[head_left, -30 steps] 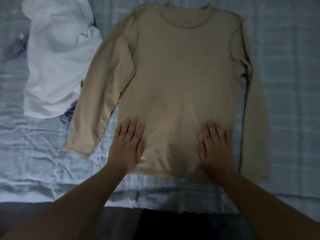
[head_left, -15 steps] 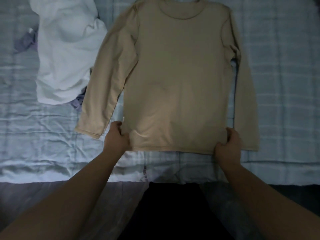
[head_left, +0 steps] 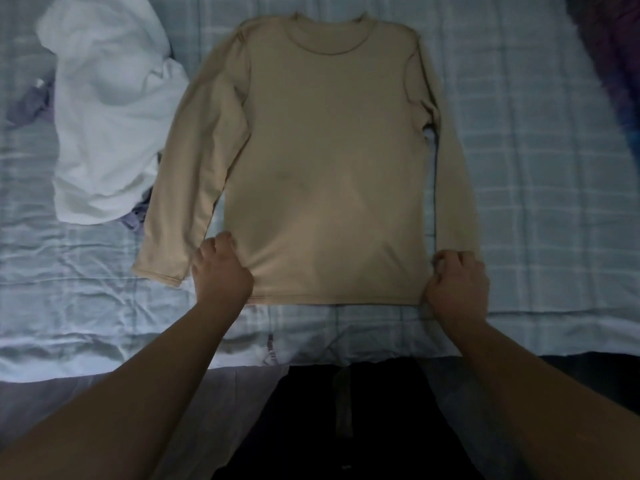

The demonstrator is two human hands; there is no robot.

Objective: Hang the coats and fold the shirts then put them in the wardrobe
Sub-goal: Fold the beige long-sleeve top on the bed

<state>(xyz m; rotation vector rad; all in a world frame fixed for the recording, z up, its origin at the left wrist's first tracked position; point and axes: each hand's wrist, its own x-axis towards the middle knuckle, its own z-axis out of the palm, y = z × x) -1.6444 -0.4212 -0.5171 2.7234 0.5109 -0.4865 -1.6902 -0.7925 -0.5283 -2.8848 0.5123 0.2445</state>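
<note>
Beige and soft-looking, the long-sleeved shirt (head_left: 325, 161) lies flat on the bed, front up, with its round neck at the far end and its bottom edge near the person. Both sleeves run down along its sides. The bed sheet (head_left: 536, 168) under it is pale blue with a check pattern, and it is wrinkled on the left. The left hand (head_left: 221, 271) is curled tight on the shirt's bottom left corner, pinching the cloth just beside the cuff of the left sleeve. The right hand (head_left: 457, 285) is curled the same way on the bottom right corner, and it covers the end of the right sleeve, so that cuff is hidden. Both bare arms reach in from the near edge of the bed. Beside the shirt, on the left, sits a crumpled white garment (head_left: 107, 109), touching the left sleeve. Some purple cloth (head_left: 31, 105) peeks out from under the white one. At the far right corner there is something dark (head_left: 620, 50), too dim to make out.
</note>
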